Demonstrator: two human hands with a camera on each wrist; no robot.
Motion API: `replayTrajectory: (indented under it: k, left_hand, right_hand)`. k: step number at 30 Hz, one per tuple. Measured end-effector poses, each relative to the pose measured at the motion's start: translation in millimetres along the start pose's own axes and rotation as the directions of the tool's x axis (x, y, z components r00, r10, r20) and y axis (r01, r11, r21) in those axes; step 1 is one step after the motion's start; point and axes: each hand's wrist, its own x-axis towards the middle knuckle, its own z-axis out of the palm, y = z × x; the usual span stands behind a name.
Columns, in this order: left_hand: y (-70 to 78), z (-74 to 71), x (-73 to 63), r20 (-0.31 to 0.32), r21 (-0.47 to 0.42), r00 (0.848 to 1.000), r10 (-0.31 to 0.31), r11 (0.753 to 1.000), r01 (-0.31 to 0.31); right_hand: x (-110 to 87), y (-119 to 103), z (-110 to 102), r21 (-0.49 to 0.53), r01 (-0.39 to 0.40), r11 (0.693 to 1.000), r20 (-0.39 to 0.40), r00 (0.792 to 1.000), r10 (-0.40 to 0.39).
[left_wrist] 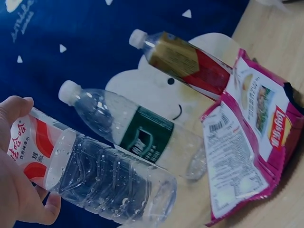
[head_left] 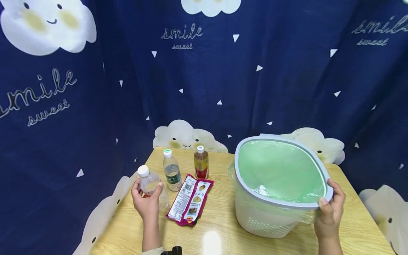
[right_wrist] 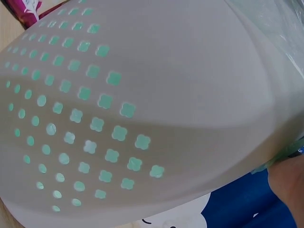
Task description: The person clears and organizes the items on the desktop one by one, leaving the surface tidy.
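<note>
My left hand (head_left: 147, 205) grips a clear plastic bottle (left_wrist: 111, 175) by its red-and-white label, thumb and fingers on opposite sides. Droplets cling inside the bottle, and its white cap (head_left: 143, 171) is on. With the fingers of my right hand (head_left: 331, 210) I hold the right front rim of a pale waste bin (head_left: 267, 221). The bin leans toward me, its mouth facing up and forward. A green translucent bag (head_left: 280, 170) lines it and folds out over the blue-grey rim. Most of the right hand is hidden in the right wrist view, where the bin's perforated wall fills the picture.
Beside the held bottle stands a second clear bottle (head_left: 172, 173) with a green label. A brownish bottle (head_left: 201, 164) with a yellow-and-red label is behind. A magenta-and-white snack packet (head_left: 191, 200) lies between the bottles and the bin on the wooden table (head_left: 127, 233). A blue curtain hangs behind.
</note>
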Motion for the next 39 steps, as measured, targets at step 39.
replayTrajectory:
  k: [39]
  left_hand:
    - [78.1, 30.5, -31.5, 0.348, -0.136, 0.936, 0.044, 0.991, 0.004]
  right_hand:
    - [-0.8, 1, -1, 0.003, 0.003, 1.000, 0.001, 1.000, -0.003]
